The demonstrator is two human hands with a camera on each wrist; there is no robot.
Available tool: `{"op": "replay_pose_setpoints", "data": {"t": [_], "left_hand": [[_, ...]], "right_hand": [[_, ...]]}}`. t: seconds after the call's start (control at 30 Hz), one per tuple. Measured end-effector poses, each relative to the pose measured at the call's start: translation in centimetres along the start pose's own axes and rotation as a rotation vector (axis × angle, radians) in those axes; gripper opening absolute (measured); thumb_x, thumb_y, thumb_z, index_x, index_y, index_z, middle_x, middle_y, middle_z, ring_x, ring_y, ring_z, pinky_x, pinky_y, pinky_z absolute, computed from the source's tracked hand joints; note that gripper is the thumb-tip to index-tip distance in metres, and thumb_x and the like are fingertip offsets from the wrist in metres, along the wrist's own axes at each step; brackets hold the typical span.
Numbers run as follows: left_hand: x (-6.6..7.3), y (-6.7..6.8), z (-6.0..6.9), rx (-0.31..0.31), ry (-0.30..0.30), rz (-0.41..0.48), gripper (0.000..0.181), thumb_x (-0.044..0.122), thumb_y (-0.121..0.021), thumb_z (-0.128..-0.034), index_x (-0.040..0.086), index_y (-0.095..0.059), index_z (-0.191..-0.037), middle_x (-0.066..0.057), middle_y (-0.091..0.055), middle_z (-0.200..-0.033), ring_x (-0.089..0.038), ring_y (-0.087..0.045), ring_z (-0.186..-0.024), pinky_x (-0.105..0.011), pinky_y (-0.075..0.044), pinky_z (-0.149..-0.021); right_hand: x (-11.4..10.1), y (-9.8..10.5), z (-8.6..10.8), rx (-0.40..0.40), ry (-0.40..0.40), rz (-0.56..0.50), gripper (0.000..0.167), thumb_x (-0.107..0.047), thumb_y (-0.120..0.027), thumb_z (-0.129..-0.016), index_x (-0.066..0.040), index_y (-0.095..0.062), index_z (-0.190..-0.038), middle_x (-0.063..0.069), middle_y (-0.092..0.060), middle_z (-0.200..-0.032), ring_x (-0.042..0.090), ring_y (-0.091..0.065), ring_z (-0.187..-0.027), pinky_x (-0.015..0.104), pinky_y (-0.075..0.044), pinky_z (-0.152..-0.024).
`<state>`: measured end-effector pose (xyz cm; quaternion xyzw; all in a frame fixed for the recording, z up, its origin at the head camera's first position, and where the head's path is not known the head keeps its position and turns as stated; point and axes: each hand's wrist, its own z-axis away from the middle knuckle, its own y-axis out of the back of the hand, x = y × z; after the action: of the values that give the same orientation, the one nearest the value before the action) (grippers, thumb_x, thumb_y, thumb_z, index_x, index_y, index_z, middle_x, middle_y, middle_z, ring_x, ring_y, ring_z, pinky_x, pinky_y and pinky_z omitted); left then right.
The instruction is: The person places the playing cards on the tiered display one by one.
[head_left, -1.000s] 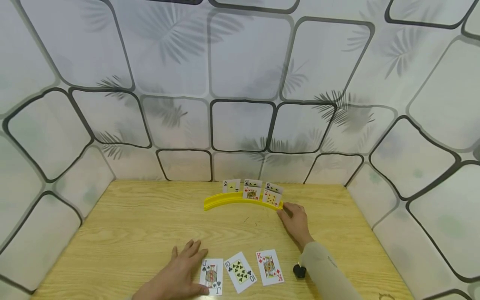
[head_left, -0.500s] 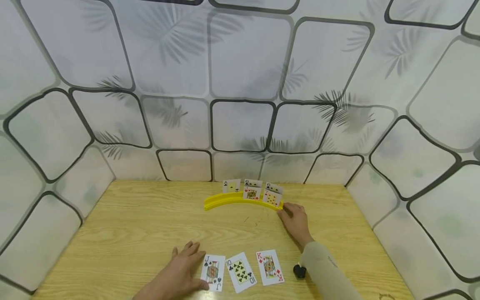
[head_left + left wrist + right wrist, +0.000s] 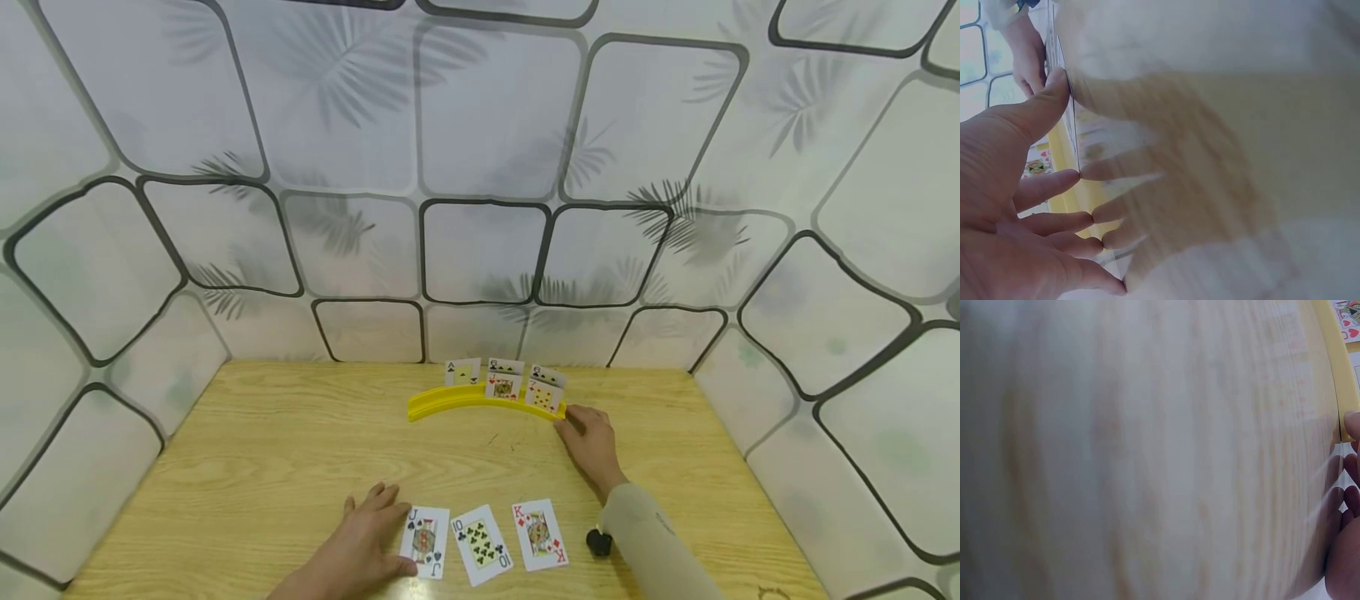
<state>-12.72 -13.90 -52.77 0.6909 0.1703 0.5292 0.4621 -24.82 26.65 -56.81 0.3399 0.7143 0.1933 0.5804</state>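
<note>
A jack of spades (image 3: pixel 424 540) lies face up on the table, its left side touched by the thumb and index finger of my left hand (image 3: pixel 358 542). In the left wrist view, those fingers are nearly straight and spread on the tabletop. My right hand (image 3: pixel 595 442) pinches the right end of a curved yellow card holder (image 3: pixel 442 402) between thumb and index finger. Standing in the holder are an ace (image 3: pixel 462 372), a red jack (image 3: pixel 504 386), a red seven (image 3: pixel 543 396), and two black sixes behind the last two. The right wrist view cuts off most of that hand.
A ten of clubs (image 3: pixel 482 545) and a king of diamonds (image 3: pixel 540 535) lie face up to the right of the jack of spades. A small black object (image 3: pixel 598 542) is at my right wrist. Patterned walls enclose the wooden table (image 3: pixel 262 467) at the back and sides.
The jack of spades has slid slightly away from me and to the right, with my left thumb and fingers shifting a little. The ten of clubs moved very slightly; my right hand stayed put.
</note>
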Motion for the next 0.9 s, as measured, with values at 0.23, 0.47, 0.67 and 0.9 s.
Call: {"op": "replay_pose_setpoints", "data": {"t": [0.23,0.47,0.67,0.9], "left_hand": [[0.28,0.04,0.05,0.016,-0.009,0.026,0.082,0.038,-0.095,-0.0689,-0.005,-0.065,-0.132,-0.039,-0.051,-0.149,-0.064,-0.041,-0.141,-0.089,-0.023,-0.108],[0.39,0.01,0.06,0.017,0.018,0.105,0.078,0.032,-0.097,-0.0677,-0.004,-0.065,-0.129,-0.042,-0.046,-0.151,-0.065,-0.035,-0.145,-0.08,-0.024,-0.117],[0.34,-0.09,0.12,0.01,0.033,0.125,0.086,0.032,-0.097,-0.068,-0.006,-0.062,-0.136,-0.044,-0.039,-0.155,-0.066,-0.028,-0.148,-0.08,-0.022,-0.118],[0.46,-0.01,0.11,0.004,0.033,0.13,0.085,0.032,-0.097,-0.0679,-0.004,-0.061,-0.136,-0.045,-0.036,-0.156,-0.066,-0.025,-0.149,-0.079,-0.02,-0.118]], "right_hand": [[-0.01,0.04,0.03,0.008,0.013,0.003,0.046,-0.022,-0.074,-0.099,0.006,-0.066,-0.136,0.027,-0.065,-0.141,0.045,-0.051,-0.136,0.062,-0.041,-0.117],[-0.05,0.06,0.04,0.009,0.005,-0.002,0.047,-0.023,-0.073,-0.099,0.005,-0.066,-0.136,0.026,-0.065,-0.141,0.044,-0.051,-0.136,0.063,-0.041,-0.117],[-0.02,0.07,0.0,-0.009,-0.02,-0.013,0.048,-0.024,-0.073,-0.1,0.004,-0.065,-0.138,0.025,-0.063,-0.143,0.043,-0.049,-0.138,0.061,-0.04,-0.119],[-0.13,0.17,0.02,-0.013,-0.017,-0.003,0.048,-0.024,-0.072,-0.101,0.005,-0.064,-0.138,0.027,-0.062,-0.144,0.043,-0.049,-0.138,0.062,-0.04,-0.118]]}}
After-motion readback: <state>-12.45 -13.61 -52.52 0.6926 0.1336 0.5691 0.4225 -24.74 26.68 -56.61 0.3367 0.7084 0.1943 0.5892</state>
